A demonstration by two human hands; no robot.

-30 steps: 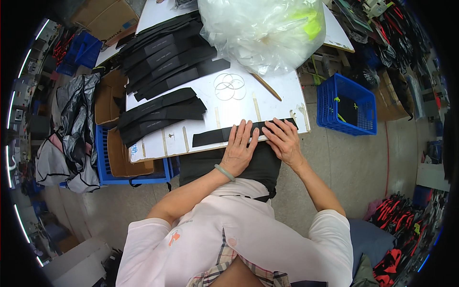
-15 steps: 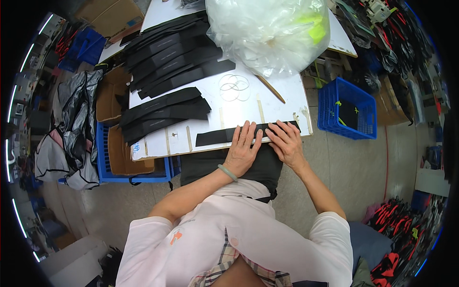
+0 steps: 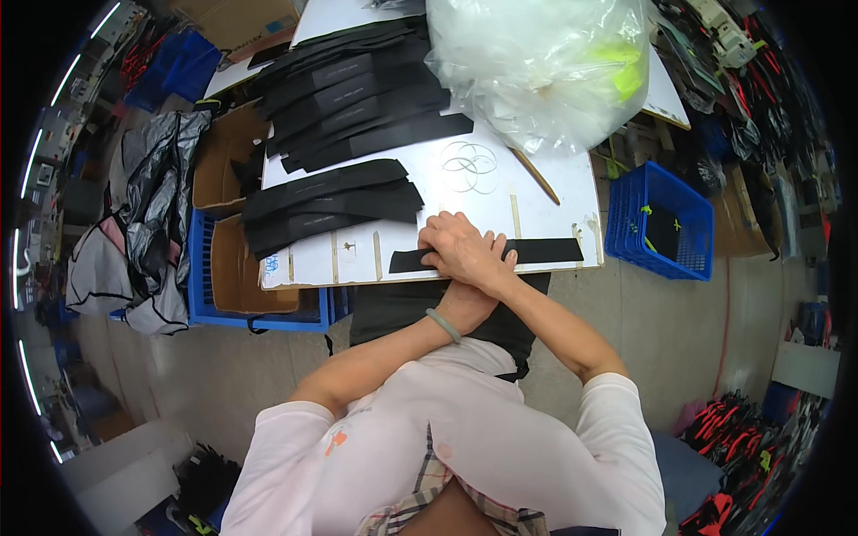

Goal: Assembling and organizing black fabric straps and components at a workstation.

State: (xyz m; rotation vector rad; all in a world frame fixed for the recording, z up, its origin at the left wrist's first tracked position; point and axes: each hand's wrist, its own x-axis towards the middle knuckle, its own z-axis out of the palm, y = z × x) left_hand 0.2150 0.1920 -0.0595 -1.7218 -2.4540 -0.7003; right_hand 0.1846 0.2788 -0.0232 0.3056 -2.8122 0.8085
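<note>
A flat black fabric strip (image 3: 547,250) lies along the near edge of the white table. My right hand (image 3: 461,250) is crossed over to the left, on top of my left hand. Its bent fingers are closed at the left part of the strip; its thumb is hidden. Underneath, my left hand (image 3: 472,304) is mostly covered, with a greenish bangle at its wrist. Its visible fingertips stick out to the right of the other hand, straight and resting on the strip.
Black strips (image 3: 331,204) lie fanned at the table's left, with a larger pile (image 3: 357,98) behind. Thin clear rings (image 3: 469,167), a brown pointed stick (image 3: 536,177) and a big clear plastic bag (image 3: 545,71) are farther back. Blue crates (image 3: 661,223) stand on the floor either side.
My right hand has moved left from the strip's right part and crossed over my left hand. Both hands lay flat side by side before. The view has shifted a little.
</note>
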